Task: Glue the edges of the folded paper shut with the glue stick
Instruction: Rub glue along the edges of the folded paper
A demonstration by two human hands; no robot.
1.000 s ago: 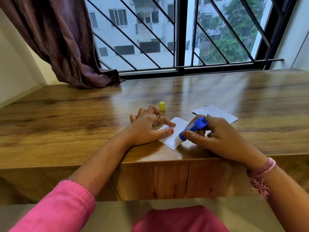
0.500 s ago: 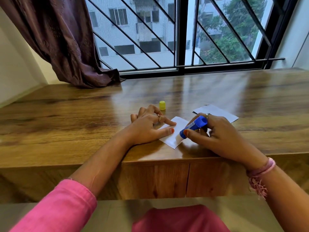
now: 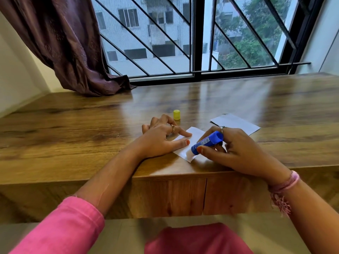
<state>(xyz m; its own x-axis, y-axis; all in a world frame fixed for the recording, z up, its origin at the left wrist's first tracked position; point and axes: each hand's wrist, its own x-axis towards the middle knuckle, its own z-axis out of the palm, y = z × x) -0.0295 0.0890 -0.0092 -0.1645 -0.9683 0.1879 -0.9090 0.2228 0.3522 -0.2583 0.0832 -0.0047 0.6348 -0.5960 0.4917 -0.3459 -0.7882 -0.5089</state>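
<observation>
the left hand (image 3: 161, 140) presses flat, fingers spread, on the white folded paper (image 3: 189, 143) near the wooden bench's (image 3: 73, 129) front edge. the right hand (image 3: 236, 153), fingers curled, grips the blue glue stick (image 3: 207, 142), tip on the paper's near corner.

Pink sleeves, rings and a thread wristband on bare forearms

The left arm wears a bright pink sleeve (image 3: 60, 228) pushed up near the elbow, its cuff a plain folded hem, with the forearm bare below it. The left hand (image 3: 161, 140) carries a gold-toned ring (image 3: 172, 128) on one finger, and its thumbnail is painted orange-red. The right hand (image 3: 236, 153) wears a thin silver-toned ring (image 3: 222, 128) and shows the same nail colour on the thumb. Round the right wrist sits a pink thread wristband (image 3: 288, 182), several strands wound together, with a frayed tassel (image 3: 280, 204) hanging from it. Pink cloth of the same shade covers the lap (image 3: 194, 239).
</observation>
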